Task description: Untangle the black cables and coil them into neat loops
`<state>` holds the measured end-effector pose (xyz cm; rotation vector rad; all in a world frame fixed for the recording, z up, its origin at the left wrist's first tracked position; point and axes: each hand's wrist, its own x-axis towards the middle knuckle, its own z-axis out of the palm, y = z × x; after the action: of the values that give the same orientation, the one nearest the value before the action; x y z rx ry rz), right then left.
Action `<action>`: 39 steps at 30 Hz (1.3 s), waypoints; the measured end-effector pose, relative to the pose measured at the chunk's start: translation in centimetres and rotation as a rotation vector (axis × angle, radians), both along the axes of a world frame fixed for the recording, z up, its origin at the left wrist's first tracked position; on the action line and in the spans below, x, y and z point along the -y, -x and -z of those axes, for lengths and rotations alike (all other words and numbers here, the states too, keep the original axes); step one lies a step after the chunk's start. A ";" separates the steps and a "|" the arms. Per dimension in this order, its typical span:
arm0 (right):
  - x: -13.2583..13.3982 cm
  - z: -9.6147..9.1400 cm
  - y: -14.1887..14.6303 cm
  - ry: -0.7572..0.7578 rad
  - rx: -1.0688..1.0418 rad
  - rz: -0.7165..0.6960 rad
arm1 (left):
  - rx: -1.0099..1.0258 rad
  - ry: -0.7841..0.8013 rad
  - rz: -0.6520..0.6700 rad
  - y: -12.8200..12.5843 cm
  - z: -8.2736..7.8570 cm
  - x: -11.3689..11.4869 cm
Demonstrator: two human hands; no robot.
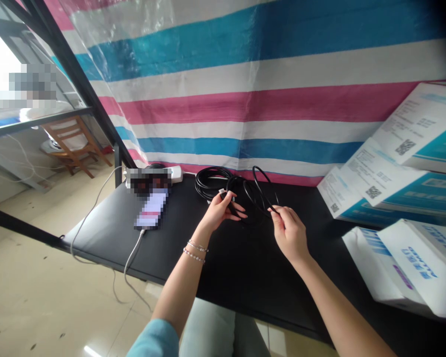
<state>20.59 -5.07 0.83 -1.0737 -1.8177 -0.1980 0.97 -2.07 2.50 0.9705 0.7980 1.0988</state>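
Black cable (pixel 245 191) looped, gripped by left hand (pixel 219 212) and right hand (pixel 290 233).

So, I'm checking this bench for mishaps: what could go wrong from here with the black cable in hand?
The black cable loops held between the left hand and right hand hang loose beside the coil on the table, so they could tangle. The white lead from the phone dangles over the table edge; a snag might drag the phone off.
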 end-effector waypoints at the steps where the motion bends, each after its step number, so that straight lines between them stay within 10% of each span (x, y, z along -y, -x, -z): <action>1: 0.0 0.0 0.0 0.000 0.000 0.001 | -0.001 0.000 -0.001 0.0 0.0 0.0; 39: -0.1 0.5 0.2 0.081 0.128 -0.057 | 0.000 -0.011 0.015 -0.2 0.2 -0.1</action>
<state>20.37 -4.99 0.30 -1.0850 -1.9836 -0.1637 1.15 -1.98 2.34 0.9849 0.7843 1.0913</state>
